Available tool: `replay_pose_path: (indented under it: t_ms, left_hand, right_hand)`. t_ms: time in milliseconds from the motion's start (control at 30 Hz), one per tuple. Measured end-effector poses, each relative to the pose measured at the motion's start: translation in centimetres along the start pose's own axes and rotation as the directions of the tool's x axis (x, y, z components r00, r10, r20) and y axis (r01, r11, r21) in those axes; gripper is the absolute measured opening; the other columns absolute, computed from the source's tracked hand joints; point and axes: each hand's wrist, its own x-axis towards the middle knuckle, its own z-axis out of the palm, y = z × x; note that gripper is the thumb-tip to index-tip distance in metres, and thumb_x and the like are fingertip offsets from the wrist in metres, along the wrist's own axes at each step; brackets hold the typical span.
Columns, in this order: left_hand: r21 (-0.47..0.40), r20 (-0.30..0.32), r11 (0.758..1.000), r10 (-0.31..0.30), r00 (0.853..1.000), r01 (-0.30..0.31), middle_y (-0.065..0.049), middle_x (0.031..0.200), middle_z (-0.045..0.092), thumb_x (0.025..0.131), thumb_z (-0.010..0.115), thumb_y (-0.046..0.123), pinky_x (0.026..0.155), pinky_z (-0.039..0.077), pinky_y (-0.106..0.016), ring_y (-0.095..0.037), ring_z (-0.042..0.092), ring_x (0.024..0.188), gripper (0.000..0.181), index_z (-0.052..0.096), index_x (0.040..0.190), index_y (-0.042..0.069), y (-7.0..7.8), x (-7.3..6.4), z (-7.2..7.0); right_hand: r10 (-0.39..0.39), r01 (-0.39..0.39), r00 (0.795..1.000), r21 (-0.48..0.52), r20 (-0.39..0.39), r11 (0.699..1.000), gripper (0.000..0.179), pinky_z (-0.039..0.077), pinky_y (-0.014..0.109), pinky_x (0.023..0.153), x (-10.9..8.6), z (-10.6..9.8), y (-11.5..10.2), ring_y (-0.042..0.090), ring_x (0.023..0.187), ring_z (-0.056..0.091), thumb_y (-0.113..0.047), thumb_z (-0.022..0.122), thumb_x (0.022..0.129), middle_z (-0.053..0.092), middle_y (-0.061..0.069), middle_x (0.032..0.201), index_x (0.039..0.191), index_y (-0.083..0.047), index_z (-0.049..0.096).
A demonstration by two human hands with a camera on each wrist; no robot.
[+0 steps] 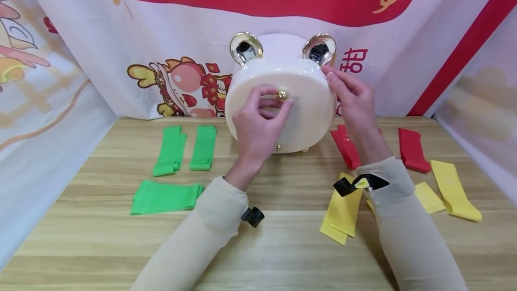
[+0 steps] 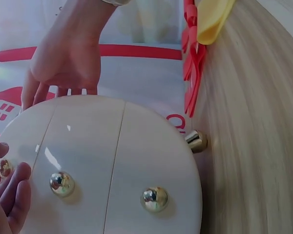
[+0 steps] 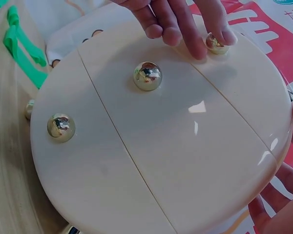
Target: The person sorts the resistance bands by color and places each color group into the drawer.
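Note:
A glossy white round drawer box (image 1: 299,125) stands on the table. Its front has seams and several gold knobs, and two gold ears (image 1: 319,49) top it. My left hand (image 1: 260,122) has thumb and index finger on either side of the upper gold knob (image 1: 282,94), pinching it. The middle knob (image 3: 148,76) and the lower knob (image 3: 61,127) are untouched. Against the box's right side, near the ear, rests my right hand (image 1: 357,98); the left wrist view shows its fingers (image 2: 39,92) reaching down along the box's side, tips partly hidden.
Folded green strips (image 1: 167,197) lie on the left of the wooden table (image 1: 258,255). On the right are folded red strips (image 1: 413,149) and yellow strips (image 1: 454,190), some partly behind the right arm. A printed cloth backdrop (image 1: 181,21) hangs just behind the box.

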Motion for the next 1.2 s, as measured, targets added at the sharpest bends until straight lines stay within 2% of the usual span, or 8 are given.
replay_pose_path:
  t_ms: [233,500,800,1067,1200]
  left_hand:
    - [-0.004,-0.032,0.999,-0.048,0.998,0.048,-0.011,0.099,0.082,0.092,0.085,0.024,0.072,0.063,-0.021,-0.018,0.080,0.083,0.035,0.066,0.112,0.003,0.6,-0.2,1.3]
    - [0.002,-0.102,0.996,-0.090,0.991,0.091,-0.011,0.095,0.082,0.091,0.086,0.023,0.071,0.063,-0.023,-0.019,0.078,0.079,0.032,0.067,0.106,0.002,0.5,-0.2,1.6]
    - [-0.020,-0.152,0.988,-0.157,0.976,0.156,-0.012,0.094,0.080,0.090,0.086,0.021,0.071,0.063,-0.023,-0.020,0.077,0.077,0.031,0.067,0.103,0.001,0.9,0.0,2.0]
    - [-0.005,-0.201,0.994,-0.110,0.973,0.111,-0.012,0.090,0.081,0.090,0.084,0.018,0.071,0.063,-0.023,-0.020,0.077,0.076,0.027,0.067,0.101,0.000,0.7,0.1,2.3]
    - [-0.008,-0.203,0.996,-0.086,0.975,0.086,-0.013,0.088,0.081,0.090,0.084,0.016,0.069,0.063,-0.022,-0.020,0.077,0.074,0.026,0.067,0.100,0.000,0.6,-0.1,2.4]
  right_hand:
    - [0.010,-0.011,1.000,-0.018,-0.021,1.000,0.047,0.059,0.017,0.093,-0.3,-0.6,-0.1,0.018,0.130,0.065,-0.047,0.077,0.095,0.069,-0.005,0.145,0.137,-0.027,0.073]
    - [0.003,-0.003,1.000,-0.046,-0.002,0.999,0.047,0.059,0.019,0.096,-0.3,-0.4,0.0,0.019,0.137,0.060,-0.048,0.077,0.095,0.068,-0.007,0.148,0.137,-0.028,0.073]
    - [-0.005,0.005,1.000,-0.044,0.001,0.999,0.046,0.059,0.020,0.096,-0.1,-0.1,-0.1,0.020,0.136,0.062,-0.048,0.076,0.095,0.068,-0.007,0.148,0.137,-0.028,0.073]
    - [-0.016,0.016,1.000,-0.072,0.006,0.997,0.046,0.060,0.023,0.098,0.0,0.0,-0.2,0.018,0.137,0.061,-0.048,0.075,0.096,0.067,-0.007,0.148,0.137,-0.029,0.073]
    - [-0.006,0.006,1.000,-0.096,0.006,0.995,0.046,0.060,0.023,0.097,-0.1,-0.1,-0.2,0.018,0.136,0.062,-0.050,0.075,0.096,0.066,-0.008,0.149,0.138,-0.032,0.072]
